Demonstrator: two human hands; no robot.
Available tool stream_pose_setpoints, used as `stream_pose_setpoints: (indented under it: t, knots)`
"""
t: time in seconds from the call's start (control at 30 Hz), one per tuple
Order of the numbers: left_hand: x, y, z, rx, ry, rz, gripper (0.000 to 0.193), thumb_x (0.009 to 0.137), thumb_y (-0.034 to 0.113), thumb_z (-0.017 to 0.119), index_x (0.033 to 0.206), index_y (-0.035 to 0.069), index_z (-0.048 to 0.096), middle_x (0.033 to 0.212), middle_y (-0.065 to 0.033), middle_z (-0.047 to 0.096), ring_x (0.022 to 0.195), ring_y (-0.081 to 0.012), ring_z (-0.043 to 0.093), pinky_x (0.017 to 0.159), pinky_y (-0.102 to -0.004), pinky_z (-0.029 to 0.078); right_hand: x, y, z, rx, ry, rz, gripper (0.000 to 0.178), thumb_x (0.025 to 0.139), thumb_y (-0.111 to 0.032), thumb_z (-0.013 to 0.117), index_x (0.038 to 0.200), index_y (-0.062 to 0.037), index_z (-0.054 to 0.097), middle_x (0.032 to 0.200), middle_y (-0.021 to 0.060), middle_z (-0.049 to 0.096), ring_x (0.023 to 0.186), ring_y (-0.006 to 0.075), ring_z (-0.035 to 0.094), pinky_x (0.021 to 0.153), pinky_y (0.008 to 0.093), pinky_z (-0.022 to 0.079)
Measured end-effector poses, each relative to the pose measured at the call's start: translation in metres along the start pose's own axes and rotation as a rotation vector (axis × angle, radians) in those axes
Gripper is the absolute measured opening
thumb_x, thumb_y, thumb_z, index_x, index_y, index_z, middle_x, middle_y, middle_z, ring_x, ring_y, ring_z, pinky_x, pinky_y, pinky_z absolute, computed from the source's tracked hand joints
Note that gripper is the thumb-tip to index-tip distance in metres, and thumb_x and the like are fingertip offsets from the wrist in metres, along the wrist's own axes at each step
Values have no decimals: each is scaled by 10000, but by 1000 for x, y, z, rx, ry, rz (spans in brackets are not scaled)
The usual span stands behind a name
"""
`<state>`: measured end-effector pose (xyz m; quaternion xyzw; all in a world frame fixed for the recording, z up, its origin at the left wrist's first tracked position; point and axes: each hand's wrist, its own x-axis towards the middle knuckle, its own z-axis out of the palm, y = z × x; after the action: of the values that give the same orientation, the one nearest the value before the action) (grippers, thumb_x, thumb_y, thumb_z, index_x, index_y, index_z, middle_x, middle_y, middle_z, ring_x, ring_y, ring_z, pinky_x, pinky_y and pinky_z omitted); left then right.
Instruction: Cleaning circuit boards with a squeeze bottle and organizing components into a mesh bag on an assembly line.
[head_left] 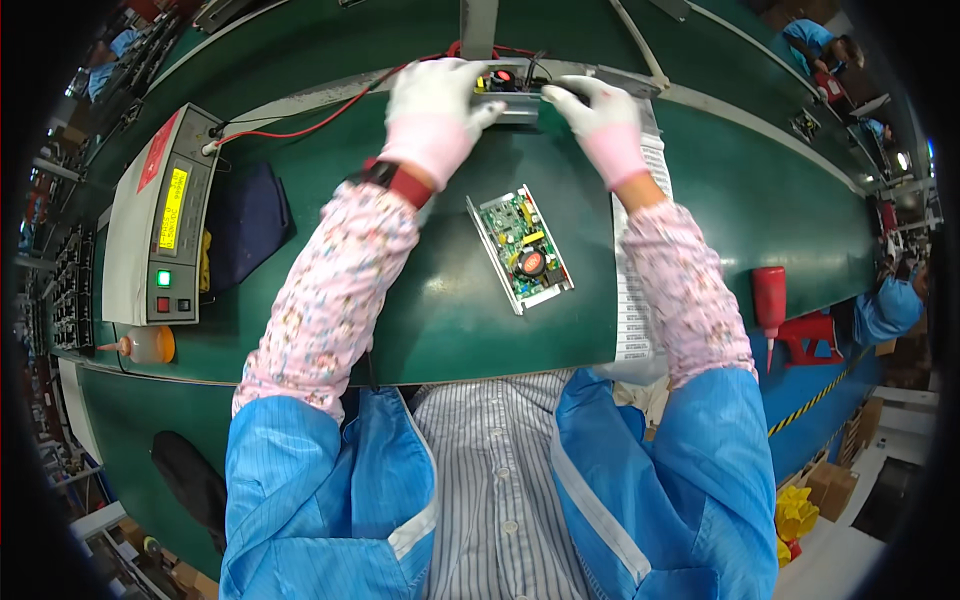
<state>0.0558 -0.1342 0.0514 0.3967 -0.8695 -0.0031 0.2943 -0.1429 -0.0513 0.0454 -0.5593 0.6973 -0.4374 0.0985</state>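
At the back of the bench stands a circuit board in a grey metal bracket [518, 104], with a red-and-black round part showing. My left hand [432, 105], in a white glove with a pink cuff, has its fingers behind the bracket's left end and its thumb at the front. Beside the right end is my right hand [603, 118], gloved likewise, with thumb and fingers parted and slightly blurred. Nearer me, a second circuit board [520, 248] in a silver metal bracket lies tilted on the green mat, untouched.
A test meter [160, 220] with a lit yellow display stands left, its red cable [310, 130] running to the back. An orange bottle [150, 345] and dark blue cloth [250, 220] are near it. Printed sheets [634, 290] lie under my right arm; a red bottle [769, 300] is further right.
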Motion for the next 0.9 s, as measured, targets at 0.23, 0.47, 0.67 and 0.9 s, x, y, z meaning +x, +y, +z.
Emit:
stream_pose_setpoints:
  t: [0.23,0.47,0.67,0.9]
  knots:
    - [41,10,34,210,-342,83,521,855,406,736,1281,120,648,1194,-87,700,1108,-327,650,1124,-488,362,44,8,37,-352,-82,79,482,848,-462,715,1012,-12,761,922,99,768,755,233,669,698,330,512]
    - [26,1,31,139,-172,67,412,792,346,801,1090,90,675,999,-115,704,968,-294,675,1037,-454,417,4,15,32,-31,378,-142,181,907,-163,710,980,1,729,832,53,716,700,153,586,650,278,471]
    - [19,-49,-6,15,219,-121,404,736,270,819,1028,48,650,918,-131,677,891,-299,662,861,-405,478,-42,37,26,-21,45,144,169,918,-153,717,989,0,717,811,33,684,671,105,532,626,243,435]
    - [73,-176,41,425,28,-185,502,769,193,778,1234,79,627,1147,-105,682,993,-350,619,985,-457,453,-48,36,36,-75,82,-46,105,917,-106,706,936,-4,691,757,5,617,625,103,462,585,250,394]
